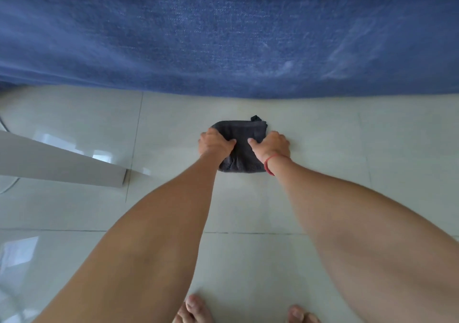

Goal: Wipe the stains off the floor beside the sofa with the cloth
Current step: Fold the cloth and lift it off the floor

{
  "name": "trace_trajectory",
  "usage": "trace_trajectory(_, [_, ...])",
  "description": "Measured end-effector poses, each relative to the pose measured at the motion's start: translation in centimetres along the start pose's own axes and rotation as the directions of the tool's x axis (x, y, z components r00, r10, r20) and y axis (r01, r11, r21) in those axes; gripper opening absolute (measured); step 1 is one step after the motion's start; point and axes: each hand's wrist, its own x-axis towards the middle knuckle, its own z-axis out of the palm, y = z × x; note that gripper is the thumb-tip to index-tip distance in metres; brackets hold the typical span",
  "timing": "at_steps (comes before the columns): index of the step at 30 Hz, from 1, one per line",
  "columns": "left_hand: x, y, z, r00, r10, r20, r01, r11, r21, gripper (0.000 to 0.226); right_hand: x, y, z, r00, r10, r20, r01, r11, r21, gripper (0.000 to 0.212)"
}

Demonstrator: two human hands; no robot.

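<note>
A: Table leg point(62, 160), pale and slanting, well off to the left of the left hand. Foot of it planted on the floor point(323, 173), on a grout line.

B: And the left hand point(215, 144) itself?

A: Palm down, knuckles up, on the left side of the cloth point(242, 146). Fingers curled over the cloth's left edge, thumb laid inward across the dark fabric. Closed onto it rather than spread flat. Forearm straight, reaching forward and down from the lower left.

B: Cloth between the two hands, then?

A: Yes. Dark grey, folded into a thick pad, flat on the pale tile, pinned under both hands. Small loop or tag sticking out at the far right corner, beyond the right hand's fingers.

B: Right hand point(272, 146)?

A: Mirror of the left. Palm down on the cloth's right side, fingers bent over the right edge, thumb pointing inward toward the other thumb, the two thumbs apart. Red cord point(269, 163) around the wrist. Arm extended, coming in from the lower right.

B: Beyond the hands?

A: Blue sofa point(223, 44), front face running the full width, lower edge near the cloth's far side but not touching. Bare toes point(196, 307) at the near edge, below the forearms.
</note>
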Motion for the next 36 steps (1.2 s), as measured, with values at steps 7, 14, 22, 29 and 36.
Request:
trace_trajectory(7, [-1.8,-0.7,0.6,0.995,-0.046,0.085,0.052,0.996,-0.072,0.064,-2.1,1.0,0.5,0.986,0.122,0.113,-0.142,0.972,0.189,0.047])
trace_trajectory(14, [-10.2,-6.9,2.2,0.967,-0.135,0.218,0.167,0.977,-0.135,0.056,-10.9,5.5,0.7,0.933,0.154,0.324,-0.225,0.955,0.195,0.052])
trace_trajectory(22, [-20.1,-3.0,-10.4,0.994,0.058,-0.092,-0.086,0.933,-0.349,0.045,-18.5,-1.7,-11.8,0.975,-0.204,0.086,0.151,0.897,0.416,0.027])
trace_trajectory(29, [-30.1,-0.6,-23.7,0.933,0.098,-0.347,-0.273,0.820,-0.502,0.045,-27.9,-9.1,-21.7,0.900,-0.389,-0.196,0.436,0.794,0.424,0.037])
trace_trajectory(36, [-36.6,-8.3,-30.3,0.859,-0.012,-0.512,-0.322,0.765,-0.557,0.044,-38.4,-15.6,-22.0,0.778,-0.598,-0.192,0.618,0.674,0.406,0.029])
